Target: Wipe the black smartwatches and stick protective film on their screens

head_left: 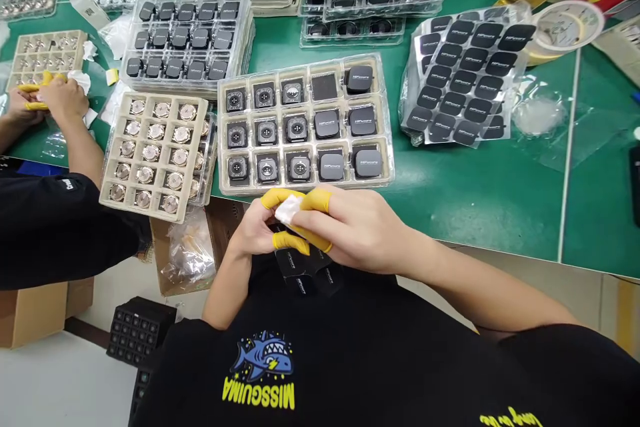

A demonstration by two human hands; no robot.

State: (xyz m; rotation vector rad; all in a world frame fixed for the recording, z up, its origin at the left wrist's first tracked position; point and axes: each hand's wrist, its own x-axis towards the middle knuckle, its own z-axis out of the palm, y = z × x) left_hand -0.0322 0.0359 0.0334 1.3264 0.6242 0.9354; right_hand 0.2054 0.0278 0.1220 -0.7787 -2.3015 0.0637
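Observation:
My left hand point(260, 230) and my right hand point(345, 223) meet in front of my chest, yellow covers on several fingertips. The right one pinches a white cloth point(289, 209). Between the left thumb and fingers is a small item, mostly hidden by the cloth and fingers; I cannot make out what it is. Just below hang black labels point(300, 267), partly covered by my hands. Beyond my fingers lies a beige tray point(306, 107) of square watch parts; some compartments hold black printed squares point(331, 163).
Left of the tray is another tray point(145, 157) of round watch pieces, behind it stacked clear trays point(187, 37). Label sheets point(463, 73) and a tape roll point(567, 25) lie right. Another person's hands point(57, 97) work at far left. An open carton point(193, 253) stands below the table edge.

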